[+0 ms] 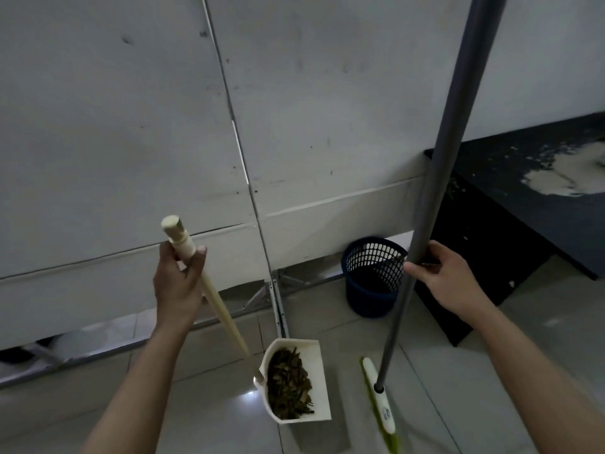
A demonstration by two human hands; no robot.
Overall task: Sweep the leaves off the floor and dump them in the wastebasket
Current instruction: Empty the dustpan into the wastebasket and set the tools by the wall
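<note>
The grey panelled wall [114,126] filled the far side, with a black bench [523,198] off to the right. The blue mesh wastebasket [373,276] stood on the floor by the wall's foot, just beyond my broom [435,191]. My right hand [438,273] was wrapped round its grey pole about midway, the green bristles resting near my feet. My left hand [178,280] was closed round the top of the cream handle of the dustpan [298,381], which hung near, left of the broom head. The leaves [288,383] lay heaped in it (dry and light, I judged, apt to spill or blow). Holding high on a stiff handle, I'd tip slowly over the rim.
</note>
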